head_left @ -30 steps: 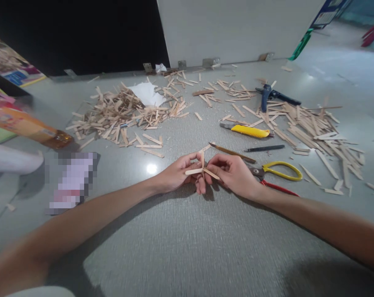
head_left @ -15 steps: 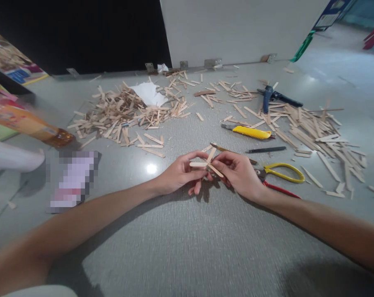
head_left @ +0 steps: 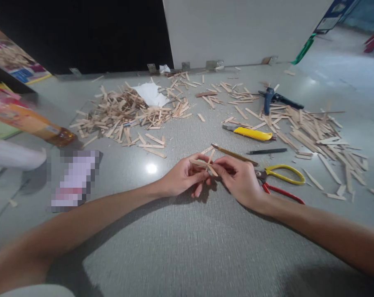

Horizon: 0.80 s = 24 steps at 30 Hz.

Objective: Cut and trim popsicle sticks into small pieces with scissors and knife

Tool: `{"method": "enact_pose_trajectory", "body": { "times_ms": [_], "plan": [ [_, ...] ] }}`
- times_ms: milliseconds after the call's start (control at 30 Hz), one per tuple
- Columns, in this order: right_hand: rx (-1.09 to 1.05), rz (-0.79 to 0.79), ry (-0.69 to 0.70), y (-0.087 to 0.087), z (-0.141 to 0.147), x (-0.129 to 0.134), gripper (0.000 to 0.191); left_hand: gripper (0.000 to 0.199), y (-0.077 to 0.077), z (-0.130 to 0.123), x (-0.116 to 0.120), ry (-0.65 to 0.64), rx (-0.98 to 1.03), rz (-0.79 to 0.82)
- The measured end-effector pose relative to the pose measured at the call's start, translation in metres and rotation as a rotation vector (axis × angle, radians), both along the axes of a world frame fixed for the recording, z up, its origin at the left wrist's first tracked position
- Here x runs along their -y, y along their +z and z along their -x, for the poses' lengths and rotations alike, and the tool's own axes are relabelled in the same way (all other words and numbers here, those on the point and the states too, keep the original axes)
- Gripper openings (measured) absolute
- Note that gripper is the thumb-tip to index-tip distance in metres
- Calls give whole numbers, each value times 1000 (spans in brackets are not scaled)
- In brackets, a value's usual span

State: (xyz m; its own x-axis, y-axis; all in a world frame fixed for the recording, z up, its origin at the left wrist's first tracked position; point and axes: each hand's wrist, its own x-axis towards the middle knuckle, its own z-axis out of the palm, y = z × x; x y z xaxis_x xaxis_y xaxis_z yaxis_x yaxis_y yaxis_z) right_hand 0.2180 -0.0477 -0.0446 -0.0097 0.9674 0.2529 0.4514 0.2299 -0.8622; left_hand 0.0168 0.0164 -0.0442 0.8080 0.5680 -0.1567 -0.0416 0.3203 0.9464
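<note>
Between both hands is a small piece of joined popsicle sticks (head_left: 201, 163), with several short arms spreading from one centre. My left hand (head_left: 185, 175) grips it from the left, thumb and fingers closed around its lower part. Pinched at the right side of the same piece are the thumb and fingers of my right hand (head_left: 238, 175). Just past the right hand lies a thin brown file-like tool (head_left: 233, 154). Pliers with one yellow and one red handle (head_left: 285, 172) rest beside the right wrist, their jaws partly hidden behind the hand.
A large heap of cut sticks (head_left: 112, 115) with white paper (head_left: 151, 94) lies back left. More sticks (head_left: 310, 138) spread at right, near a dark blue glue gun (head_left: 269, 99). A yellow cutter (head_left: 251, 133) and a black pen (head_left: 267, 151) lie ahead; a bottle (head_left: 38, 123) is at left.
The stick piece has been tilted and turned in my fingers, so its arms now appear narrower. Both hands stay in nearly the same place; the view has shifted slightly.
</note>
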Motion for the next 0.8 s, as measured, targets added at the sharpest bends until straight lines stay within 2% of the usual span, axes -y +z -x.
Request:
{"method": "enact_pose_trajectory", "body": {
  "times_ms": [133,300,433,667,800],
  "plan": [
    [62,-24,23,1,1,2,25,48,2,0,1,-1,-27,-22],
    [66,-12,23,1,0,1,25,49,3,0,1,21,-15,-8],
    [51,27,73,2,0,-1,26,47,4,-1,2,8,-3,-30],
    [-118,191,214,5,-1,-8,26,47,0,-1,5,9,10,-60],
    [-127,172,205,4,-3,-7,26,47,-1,0,5,7,-8,-69]
  ]
}}
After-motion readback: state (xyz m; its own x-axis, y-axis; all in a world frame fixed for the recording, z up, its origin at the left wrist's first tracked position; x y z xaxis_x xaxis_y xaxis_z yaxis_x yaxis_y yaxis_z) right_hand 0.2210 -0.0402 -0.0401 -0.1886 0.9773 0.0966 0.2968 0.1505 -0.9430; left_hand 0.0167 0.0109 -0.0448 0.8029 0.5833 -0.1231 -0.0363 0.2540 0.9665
